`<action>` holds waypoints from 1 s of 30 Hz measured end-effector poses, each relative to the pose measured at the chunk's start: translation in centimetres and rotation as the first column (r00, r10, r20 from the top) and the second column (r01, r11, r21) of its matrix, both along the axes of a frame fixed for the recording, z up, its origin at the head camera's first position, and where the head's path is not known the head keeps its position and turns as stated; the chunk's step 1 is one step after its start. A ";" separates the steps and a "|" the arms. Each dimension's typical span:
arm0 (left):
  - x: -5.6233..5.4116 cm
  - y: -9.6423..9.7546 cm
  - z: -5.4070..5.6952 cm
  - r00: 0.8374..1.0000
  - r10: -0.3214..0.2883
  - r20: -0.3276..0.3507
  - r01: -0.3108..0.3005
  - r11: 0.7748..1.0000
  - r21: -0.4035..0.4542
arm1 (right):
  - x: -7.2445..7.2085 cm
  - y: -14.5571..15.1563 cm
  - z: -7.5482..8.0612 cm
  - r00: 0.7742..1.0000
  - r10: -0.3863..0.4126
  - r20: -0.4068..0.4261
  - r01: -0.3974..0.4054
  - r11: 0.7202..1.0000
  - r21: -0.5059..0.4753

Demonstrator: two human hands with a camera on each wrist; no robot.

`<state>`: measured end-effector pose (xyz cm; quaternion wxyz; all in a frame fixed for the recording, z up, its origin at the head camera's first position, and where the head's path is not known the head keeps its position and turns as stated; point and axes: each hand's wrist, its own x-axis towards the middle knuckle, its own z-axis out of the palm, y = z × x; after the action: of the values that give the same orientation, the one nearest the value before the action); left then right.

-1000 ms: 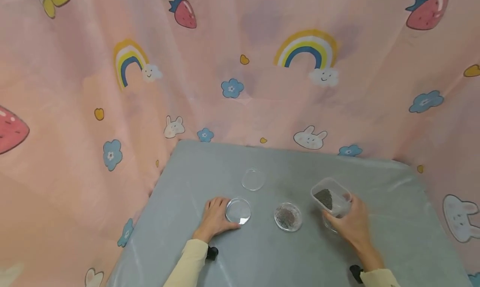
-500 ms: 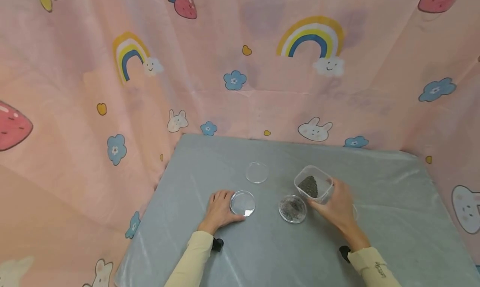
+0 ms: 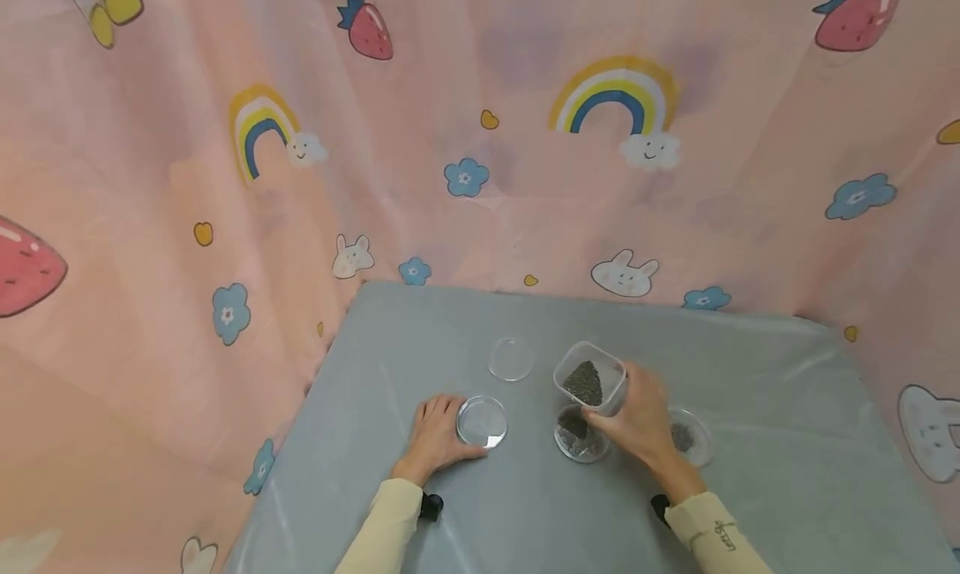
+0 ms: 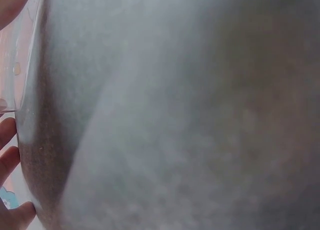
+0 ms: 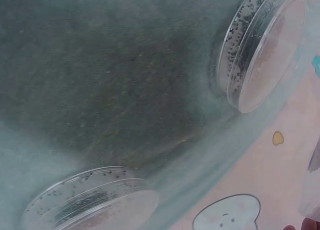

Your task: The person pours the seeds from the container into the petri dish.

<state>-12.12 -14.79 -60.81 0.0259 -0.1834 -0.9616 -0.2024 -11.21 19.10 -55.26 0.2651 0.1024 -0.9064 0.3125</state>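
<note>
My left hand (image 3: 435, 436) curls around the left side of a clear petri dish (image 3: 482, 422) on the table, thumb at its near edge. The left wrist view catches only the dish's clear wall (image 4: 22, 55) and some fingers (image 4: 9, 162). My right hand (image 3: 641, 416) grips a clear plastic tub (image 3: 613, 380) by its right side. Dark grey-green granules (image 3: 583, 382) are heaped in the tub, which is tilted. Its near corner overlaps a second petri dish (image 3: 583, 451) in the head view, where dark granules show inside. Granules dot two dishes in the right wrist view.
A third petri dish (image 3: 697, 445) with dark grains sits right of my right hand, partly behind the wrist. A clear round dish or lid (image 3: 512, 360) lies farther back. Grey cloth (image 3: 420, 332) covers the table; a pink printed curtain (image 3: 420, 107) hangs behind it.
My right hand has carried the tub leftward from over the right dish to the middle dish, where a dark patch of granules now shows. My left hand stays at its dish.
</note>
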 end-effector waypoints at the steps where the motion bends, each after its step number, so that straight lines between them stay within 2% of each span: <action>1: 0.1 -0.2 -0.1 1.000 0.006 0.000 -0.006 1.000 -0.005 | 0.0 -0.3 -0.1 1.000 0.002 -0.003 -0.002 1.000 0.003; 7: 0.5 -0.9 -0.2 1.000 0.011 -0.007 -0.012 1.000 -0.007 | -0.1 -1.6 -0.5 0.999 0.026 -0.019 -0.025 0.999 0.026; 14: 0.5 -0.1 0.2 1.000 0.011 -0.008 -0.011 1.000 -0.019 | -0.4 -2.0 -0.7 0.998 0.047 -0.038 -0.045 0.997 0.057; 22: 0.9 0.1 -0.1 1.000 0.021 -0.009 -0.021 1.000 -0.011 | -0.5 -3.1 -0.9 0.996 0.079 -0.033 -0.075 0.990 0.116; 30: 0.4 0.3 -0.1 1.000 0.019 -0.021 -0.019 1.000 -0.009 | -1.0 -3.8 -0.8 0.993 0.111 -0.049 -0.104 0.985 0.136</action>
<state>-11.69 -14.50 -60.93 0.0372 -0.1766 -0.9639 -0.1959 -12.21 15.35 -56.02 0.2659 0.1774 -0.9106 0.2621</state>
